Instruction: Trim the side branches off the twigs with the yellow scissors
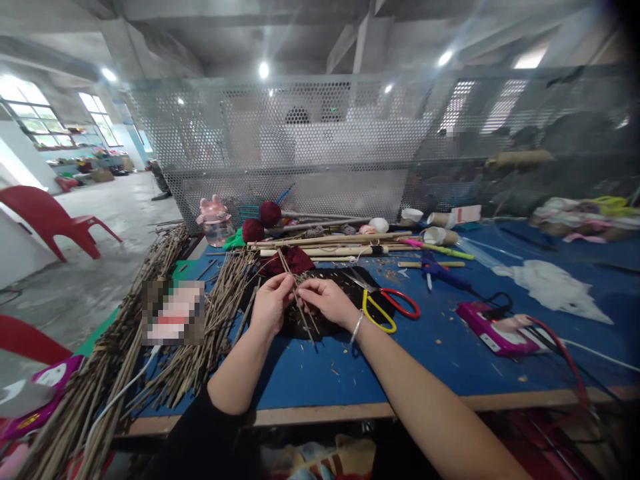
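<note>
Thin brown twigs (309, 321) are pinched near the middle of the table, between the fingertips of both my hands. My left hand (269, 303) is closed on them from the left. From the right, the fingers of my right hand (327, 300) close on the same twigs, partly hiding them. Below lies a black cloth (290, 328) with small chips on it, and a dark red cloth (296, 259) lies just beyond. Scissors (379, 312) with one yellow and one red handle rest open beside my right wrist. A pile of cut twigs (220, 303) spreads to the left of my left hand.
Long bundled sticks (113, 347) overhang the table's left side. At right are a blue glue gun (445, 273), a purple power strip (477, 327) with cords and a white plastic bag (550, 290). Yarn balls (270, 214) and rods line the back, before a perforated metal screen (280, 153).
</note>
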A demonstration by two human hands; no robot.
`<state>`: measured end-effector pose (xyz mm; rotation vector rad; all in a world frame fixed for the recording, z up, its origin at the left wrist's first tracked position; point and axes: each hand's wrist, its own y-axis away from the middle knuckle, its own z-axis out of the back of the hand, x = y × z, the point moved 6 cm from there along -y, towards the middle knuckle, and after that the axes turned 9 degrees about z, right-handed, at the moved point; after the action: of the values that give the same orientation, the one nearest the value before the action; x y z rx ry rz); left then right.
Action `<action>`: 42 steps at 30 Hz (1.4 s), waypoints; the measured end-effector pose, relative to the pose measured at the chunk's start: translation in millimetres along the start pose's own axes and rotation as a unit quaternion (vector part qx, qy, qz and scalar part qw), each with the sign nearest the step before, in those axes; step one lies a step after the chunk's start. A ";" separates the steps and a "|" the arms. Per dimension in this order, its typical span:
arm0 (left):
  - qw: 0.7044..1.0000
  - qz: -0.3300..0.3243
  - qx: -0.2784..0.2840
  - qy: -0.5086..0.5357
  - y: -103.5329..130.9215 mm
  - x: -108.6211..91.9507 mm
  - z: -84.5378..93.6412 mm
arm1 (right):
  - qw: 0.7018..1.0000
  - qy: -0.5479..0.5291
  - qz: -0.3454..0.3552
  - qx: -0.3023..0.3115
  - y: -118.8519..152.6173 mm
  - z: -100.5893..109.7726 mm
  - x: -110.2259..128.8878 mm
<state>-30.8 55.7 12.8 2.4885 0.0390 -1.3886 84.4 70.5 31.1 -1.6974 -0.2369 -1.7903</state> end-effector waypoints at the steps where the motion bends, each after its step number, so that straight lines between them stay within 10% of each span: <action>1: 1.000 0.003 0.005 0.007 0.2 1.1 -1.3 | 1.000 -0.004 0.002 -0.007 0.0 -0.4 -0.2; 8: 0.978 -0.053 -0.015 -0.201 1.3 -12.8 5.3 | 0.997 -0.045 -0.061 0.015 0.4 3.6 -9.2; 15: 0.740 -0.090 -0.268 -0.611 9.1 -60.2 53.0 | 0.989 -0.103 -0.050 -0.096 -2.9 27.8 -12.3; 20: 0.634 -0.010 -0.231 -0.738 -3.1 -70.9 73.8 | 0.991 -0.091 -0.049 -0.089 -3.4 21.9 -12.4; 26: 0.644 -0.047 -0.318 -0.694 -13.3 -95.7 84.6 | 0.994 -0.078 -0.034 -0.069 -4.0 18.3 -9.4; 30: 0.712 -0.151 -0.345 -0.593 15.6 -100.0 59.2 | 0.972 0.105 0.138 -0.160 2.5 33.6 23.6; 32: 0.821 -0.133 -0.218 -0.511 24.7 -89.1 35.4 | 0.915 0.238 0.256 -0.200 12.3 36.7 47.6; 34: 0.909 0.026 -0.007 -0.417 28.3 -61.4 7.4 | 0.864 0.337 0.326 -0.186 18.9 33.2 60.5; 38: 0.869 0.267 0.237 -0.343 41.1 -18.1 -28.1 | 0.816 0.438 0.356 -0.127 18.0 27.4 57.1; 42: 0.907 0.177 0.219 -0.315 21.8 -4.3 -33.1 | 0.847 0.406 0.316 -0.133 9.3 34.0 40.9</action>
<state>-2.1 44.1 37.9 2.0486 -0.8975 -2.1129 119.7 68.5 71.9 -0.8526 0.8702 -1.8629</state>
